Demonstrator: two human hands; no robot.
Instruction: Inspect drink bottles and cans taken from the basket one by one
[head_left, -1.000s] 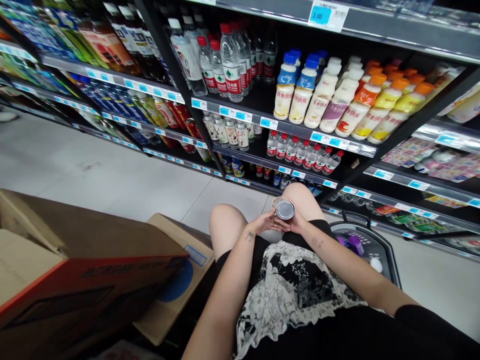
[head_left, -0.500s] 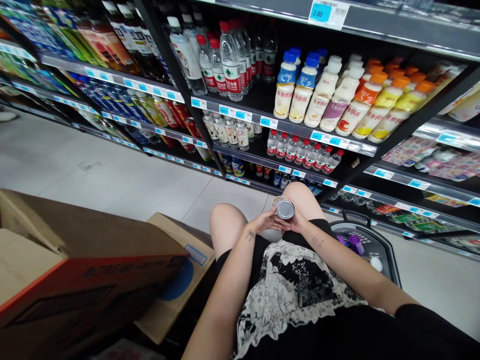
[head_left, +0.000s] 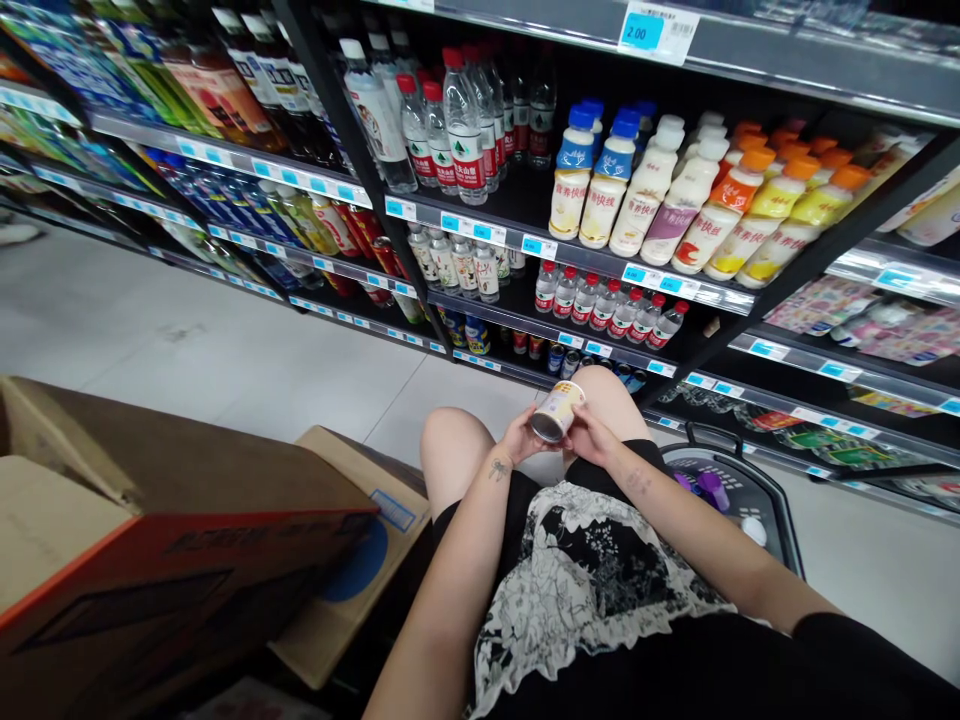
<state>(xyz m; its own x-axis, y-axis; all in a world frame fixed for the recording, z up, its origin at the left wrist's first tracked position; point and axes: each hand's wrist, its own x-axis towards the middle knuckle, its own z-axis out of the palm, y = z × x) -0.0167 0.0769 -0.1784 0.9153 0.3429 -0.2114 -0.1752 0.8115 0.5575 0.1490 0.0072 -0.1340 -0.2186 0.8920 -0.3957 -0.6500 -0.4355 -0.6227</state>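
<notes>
A short can (head_left: pixel 557 409) with a pale yellow and white label lies tilted between my two hands, above my knees. Its metal end faces down toward me. My left hand (head_left: pixel 523 437) supports the can from the left and below, fingers curled against it. From the right, my right hand (head_left: pixel 591 436) grips the can with the thumb on its side. Part of the fingers of both hands is hidden behind the can.
Drink shelves (head_left: pixel 495 235) run across the front, holding water bottles (head_left: pixel 465 130) and milk drink bottles (head_left: pixel 652 190). A large cardboard box (head_left: pixel 187 560) stands at my left. A black shopping basket (head_left: pixel 780 500) with purple items sits on the floor at my right.
The can has been turned in my hands: its metal end faced up before, and now its labelled side shows. Both hands stay at about the same place.
</notes>
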